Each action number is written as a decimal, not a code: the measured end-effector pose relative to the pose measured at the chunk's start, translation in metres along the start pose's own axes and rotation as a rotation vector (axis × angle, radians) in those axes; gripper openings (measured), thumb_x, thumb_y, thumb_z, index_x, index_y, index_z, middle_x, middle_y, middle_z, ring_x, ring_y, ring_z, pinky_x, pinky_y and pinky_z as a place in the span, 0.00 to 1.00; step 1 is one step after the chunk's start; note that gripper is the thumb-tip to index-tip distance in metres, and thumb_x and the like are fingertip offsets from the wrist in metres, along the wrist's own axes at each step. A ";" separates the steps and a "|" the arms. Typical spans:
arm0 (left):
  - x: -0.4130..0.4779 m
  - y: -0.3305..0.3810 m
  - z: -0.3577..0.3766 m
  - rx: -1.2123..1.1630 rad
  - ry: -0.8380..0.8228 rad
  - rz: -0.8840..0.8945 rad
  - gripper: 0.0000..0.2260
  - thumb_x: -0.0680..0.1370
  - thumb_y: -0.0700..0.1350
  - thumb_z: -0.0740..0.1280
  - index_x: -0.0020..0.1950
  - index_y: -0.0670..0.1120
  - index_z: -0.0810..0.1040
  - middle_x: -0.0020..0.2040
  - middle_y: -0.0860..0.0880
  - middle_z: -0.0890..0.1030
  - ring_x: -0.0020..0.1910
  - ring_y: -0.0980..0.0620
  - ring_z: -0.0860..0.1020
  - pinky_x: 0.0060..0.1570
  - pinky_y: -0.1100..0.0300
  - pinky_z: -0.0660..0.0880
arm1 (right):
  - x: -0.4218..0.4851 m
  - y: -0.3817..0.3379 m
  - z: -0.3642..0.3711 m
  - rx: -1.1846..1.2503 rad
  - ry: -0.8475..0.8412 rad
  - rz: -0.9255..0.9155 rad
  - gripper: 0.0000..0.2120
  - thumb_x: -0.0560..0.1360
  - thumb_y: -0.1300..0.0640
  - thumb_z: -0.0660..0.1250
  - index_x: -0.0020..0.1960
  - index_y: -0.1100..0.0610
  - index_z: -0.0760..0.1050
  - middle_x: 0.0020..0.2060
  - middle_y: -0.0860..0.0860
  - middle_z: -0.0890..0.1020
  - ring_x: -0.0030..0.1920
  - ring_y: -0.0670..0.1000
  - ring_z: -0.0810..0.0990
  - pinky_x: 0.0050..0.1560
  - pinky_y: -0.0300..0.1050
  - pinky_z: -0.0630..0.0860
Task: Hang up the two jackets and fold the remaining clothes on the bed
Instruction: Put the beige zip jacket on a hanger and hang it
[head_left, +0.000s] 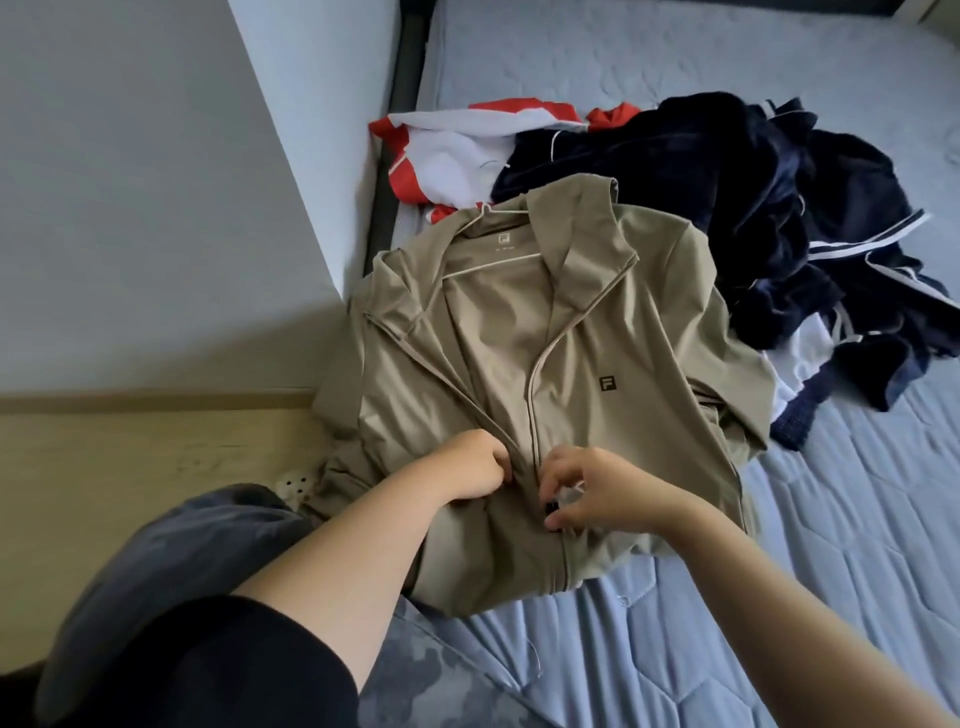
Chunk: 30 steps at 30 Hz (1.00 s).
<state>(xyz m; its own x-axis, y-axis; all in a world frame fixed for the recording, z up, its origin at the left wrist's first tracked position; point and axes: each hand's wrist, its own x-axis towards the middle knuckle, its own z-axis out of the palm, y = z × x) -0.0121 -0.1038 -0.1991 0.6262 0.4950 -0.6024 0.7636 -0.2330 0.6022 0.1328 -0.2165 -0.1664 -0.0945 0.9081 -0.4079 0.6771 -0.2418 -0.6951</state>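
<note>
Head view, single entry: tan jacket laid flat on the blue bed, front up, a white hanger already inside the shoulders with its hook showing at the collar; long axis of the jacket runs from the collar at the far end to the hem just before the person, and the zip follows that axis up the middle, open from the collar to about the hands, joined below them to the hem; both hands sit on the lower stretch of the zip line, one each side, the jacket lying directly ahead of them and extending away; left hand curled, fingers pinching the left front edge beside the zip; right hand curled too, thumb and fingertips pinching a small dark piece at the zip, likely the slider; neither hand nearer by much, the right sitting on the zip itself; judged next move, a pull along the axis toward the collar. Behind the jacket, further up the bed: dark navy clothes in a heap, unfolded; red and white garment beside them, near the wall.
</note>
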 end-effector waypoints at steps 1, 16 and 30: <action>-0.002 0.001 -0.001 -0.035 -0.049 0.012 0.15 0.73 0.31 0.57 0.38 0.46 0.80 0.37 0.44 0.80 0.39 0.45 0.80 0.41 0.57 0.78 | 0.001 0.000 0.002 -0.004 0.031 0.010 0.07 0.64 0.60 0.78 0.39 0.56 0.81 0.40 0.47 0.78 0.40 0.44 0.76 0.47 0.37 0.72; -0.014 0.001 0.017 -0.544 -0.174 0.008 0.07 0.73 0.49 0.71 0.36 0.50 0.79 0.27 0.57 0.77 0.28 0.61 0.74 0.29 0.69 0.70 | 0.003 -0.009 0.011 0.278 0.537 0.201 0.09 0.70 0.67 0.70 0.33 0.56 0.80 0.26 0.47 0.80 0.25 0.38 0.74 0.32 0.29 0.68; -0.020 0.002 0.011 -0.388 -0.273 0.026 0.21 0.72 0.41 0.73 0.23 0.48 0.67 0.21 0.55 0.66 0.25 0.57 0.67 0.24 0.67 0.68 | 0.017 -0.023 0.004 0.018 0.779 0.217 0.04 0.71 0.65 0.69 0.39 0.58 0.80 0.31 0.47 0.79 0.40 0.52 0.79 0.42 0.43 0.73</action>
<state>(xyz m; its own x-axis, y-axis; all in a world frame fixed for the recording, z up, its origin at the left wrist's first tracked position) -0.0213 -0.1237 -0.1912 0.7026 0.2432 -0.6687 0.6642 0.1129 0.7390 0.1130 -0.1971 -0.1598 0.5777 0.8162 -0.0096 0.6098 -0.4393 -0.6597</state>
